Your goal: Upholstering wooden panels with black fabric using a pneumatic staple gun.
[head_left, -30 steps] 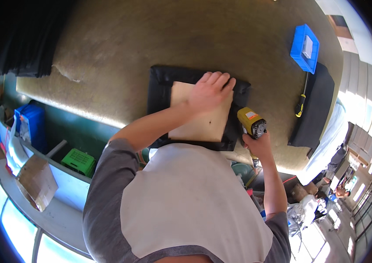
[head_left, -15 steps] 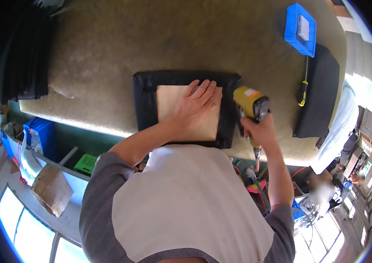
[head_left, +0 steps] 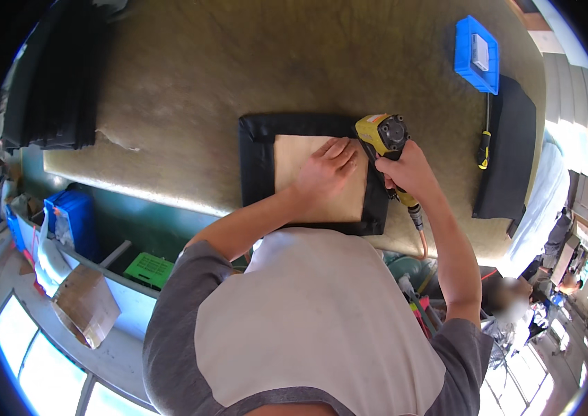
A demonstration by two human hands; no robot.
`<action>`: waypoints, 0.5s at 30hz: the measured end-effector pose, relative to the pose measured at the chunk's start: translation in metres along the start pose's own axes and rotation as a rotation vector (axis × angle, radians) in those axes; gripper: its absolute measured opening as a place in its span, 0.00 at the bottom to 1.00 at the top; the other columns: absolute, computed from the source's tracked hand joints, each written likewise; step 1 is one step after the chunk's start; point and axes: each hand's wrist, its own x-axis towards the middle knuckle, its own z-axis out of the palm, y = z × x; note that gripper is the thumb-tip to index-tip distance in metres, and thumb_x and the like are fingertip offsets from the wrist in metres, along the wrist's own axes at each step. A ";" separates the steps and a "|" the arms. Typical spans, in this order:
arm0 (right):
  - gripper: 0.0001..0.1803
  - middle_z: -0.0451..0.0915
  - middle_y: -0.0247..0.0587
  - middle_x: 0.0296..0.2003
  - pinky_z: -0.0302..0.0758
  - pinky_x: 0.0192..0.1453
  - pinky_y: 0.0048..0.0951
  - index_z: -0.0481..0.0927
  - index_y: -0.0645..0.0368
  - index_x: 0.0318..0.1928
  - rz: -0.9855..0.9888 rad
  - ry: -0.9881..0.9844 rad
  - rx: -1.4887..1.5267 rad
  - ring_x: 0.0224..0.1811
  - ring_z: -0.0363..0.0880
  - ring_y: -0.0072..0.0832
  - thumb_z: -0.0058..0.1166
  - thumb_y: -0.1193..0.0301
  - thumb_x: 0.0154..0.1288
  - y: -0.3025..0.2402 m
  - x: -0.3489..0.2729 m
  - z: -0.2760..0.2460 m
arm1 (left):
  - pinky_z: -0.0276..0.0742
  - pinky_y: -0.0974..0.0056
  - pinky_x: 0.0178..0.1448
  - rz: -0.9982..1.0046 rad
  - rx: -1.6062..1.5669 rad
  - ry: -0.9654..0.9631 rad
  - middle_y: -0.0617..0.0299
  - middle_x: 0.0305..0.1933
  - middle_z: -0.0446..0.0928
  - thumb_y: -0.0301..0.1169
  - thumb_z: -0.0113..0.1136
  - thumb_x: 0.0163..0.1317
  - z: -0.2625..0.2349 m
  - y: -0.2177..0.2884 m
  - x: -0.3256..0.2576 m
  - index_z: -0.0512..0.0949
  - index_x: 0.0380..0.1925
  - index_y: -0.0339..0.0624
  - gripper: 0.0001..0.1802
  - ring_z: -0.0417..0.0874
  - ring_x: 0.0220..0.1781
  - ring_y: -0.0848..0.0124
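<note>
A square panel lies on the brown worktop, a bare wooden board (head_left: 294,197) in the middle with black covering material (head_left: 258,170) folded around its edges. My left hand (head_left: 326,170) rests on the board near its right side, fingers slightly bent and holding nothing. My right hand (head_left: 408,170) is closed around the grip of a yellow and black air staple gun (head_left: 380,132). The gun's head is over the panel's upper right corner; its nose is hidden, so I cannot tell whether it touches the material. A hose (head_left: 423,243) runs from the handle toward me.
A blue tray (head_left: 477,59) with a white box stands at the far right. Near it lie a yellow-black screwdriver (head_left: 484,149) and a black sheet (head_left: 508,159). Black sheets (head_left: 51,83) are stacked at left. Below the table edge sit a green crate (head_left: 148,269) and cardboard box (head_left: 86,305).
My right hand has brought the staple gun left and up, from beside the panel to over its upper right corner. My left hand's fingers are more bent. The whole view has shifted slightly.
</note>
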 end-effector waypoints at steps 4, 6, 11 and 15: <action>0.11 0.80 0.41 0.17 0.79 0.26 0.33 0.80 0.68 0.32 -0.031 0.034 0.042 0.19 0.84 0.30 0.59 0.70 0.57 0.011 -0.003 0.000 | 0.77 0.51 0.67 -0.067 -0.146 0.031 0.50 0.54 0.81 0.29 0.64 0.57 -0.009 -0.007 -0.003 0.82 0.44 0.34 0.15 0.78 0.64 0.55; 0.11 0.79 0.40 0.17 0.79 0.26 0.32 0.80 0.67 0.33 -0.067 0.071 0.048 0.19 0.83 0.29 0.61 0.69 0.57 0.023 -0.010 -0.004 | 0.75 0.50 0.68 -0.104 -0.211 0.034 0.49 0.56 0.80 0.31 0.65 0.55 -0.029 -0.026 0.003 0.83 0.44 0.34 0.17 0.76 0.64 0.53; 0.13 0.77 0.35 0.16 0.71 0.22 0.34 0.81 0.62 0.30 -0.069 0.336 0.111 0.16 0.78 0.25 0.69 0.65 0.59 0.090 -0.062 -0.010 | 0.72 0.49 0.67 -0.346 0.460 -0.086 0.49 0.59 0.77 0.37 0.63 0.61 -0.086 -0.070 -0.006 0.79 0.49 0.39 0.19 0.77 0.62 0.52; 0.18 0.81 0.53 0.20 0.78 0.29 0.46 0.81 0.68 0.30 -0.093 0.608 -0.302 0.20 0.83 0.45 0.70 0.63 0.57 0.195 -0.089 -0.010 | 0.74 0.49 0.63 -0.427 0.315 -0.322 0.50 0.49 0.81 0.43 0.56 0.70 -0.077 -0.067 0.004 0.79 0.52 0.37 0.21 0.81 0.56 0.52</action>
